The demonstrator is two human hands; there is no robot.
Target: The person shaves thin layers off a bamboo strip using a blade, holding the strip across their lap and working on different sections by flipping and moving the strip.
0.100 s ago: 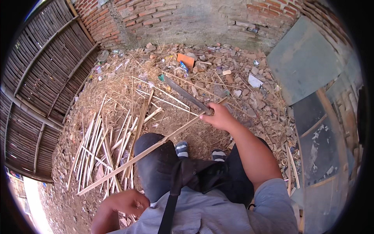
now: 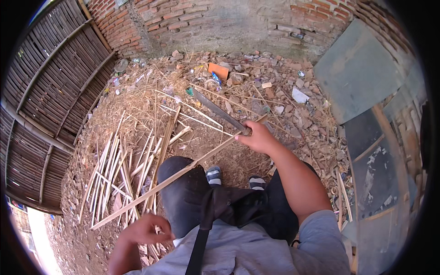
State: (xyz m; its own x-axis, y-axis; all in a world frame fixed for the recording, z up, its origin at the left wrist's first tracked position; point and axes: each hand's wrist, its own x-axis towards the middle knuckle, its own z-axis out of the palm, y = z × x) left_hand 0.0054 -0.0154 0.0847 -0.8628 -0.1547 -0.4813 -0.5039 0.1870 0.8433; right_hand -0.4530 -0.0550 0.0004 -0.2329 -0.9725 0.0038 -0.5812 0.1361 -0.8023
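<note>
1. Right hand (image 2: 258,137): closed around a machete (image 2: 215,110); a long bamboo strip (image 2: 158,188) meets it and crosses the left knee.
2. Left hand (image 2: 147,228): half-curled, seemingly empty, beside the thigh.
3. Dirt floor (image 2: 78,240): split bamboo pieces (image 2: 104,172) left, brick rubble (image 2: 293,119) ahead.
4. Brick wall (image 2: 183,20) ahead; bamboo-slat wall (image 2: 50,87) left.

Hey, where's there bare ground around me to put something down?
Mostly bare dirt shows between the sandals and the long strip above them, and at lower left, left of the left hand. It's crowded at the strip pile on the left, and beyond the blade, where rubble lies.
</note>
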